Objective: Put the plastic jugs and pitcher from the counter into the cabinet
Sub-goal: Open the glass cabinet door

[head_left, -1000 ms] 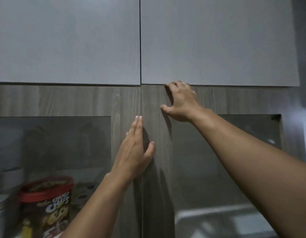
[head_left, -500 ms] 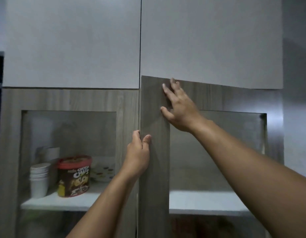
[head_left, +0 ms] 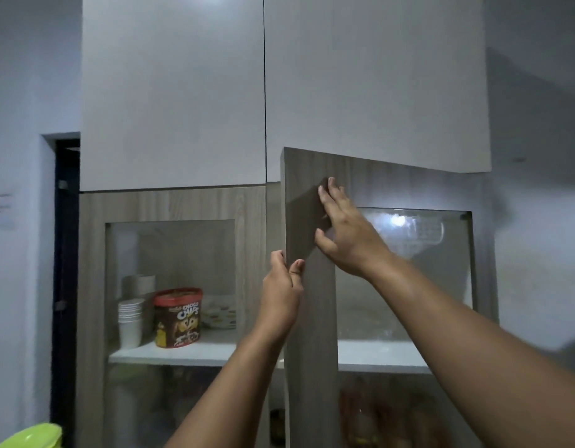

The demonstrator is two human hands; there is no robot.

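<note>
Wood-grain cabinet door [head_left: 308,318], centre frame, is now swinging ajar; left hand [head_left: 281,299] is pinching its edge, right hand [head_left: 347,234] pressing flat-fingered. Access is opening; jugs and pitcher are not visible.

The scene is dim, with a cool bluish cast. A bright glare spot sits on the glass pane of the open cabinet door [head_left: 405,273], just right of the right hand [head_left: 347,234]. That hand casts a dark shadow on the door frame to its left. Contents below the door's shelf line are blurred. Vertical lines bow near the frame edges.
</note>
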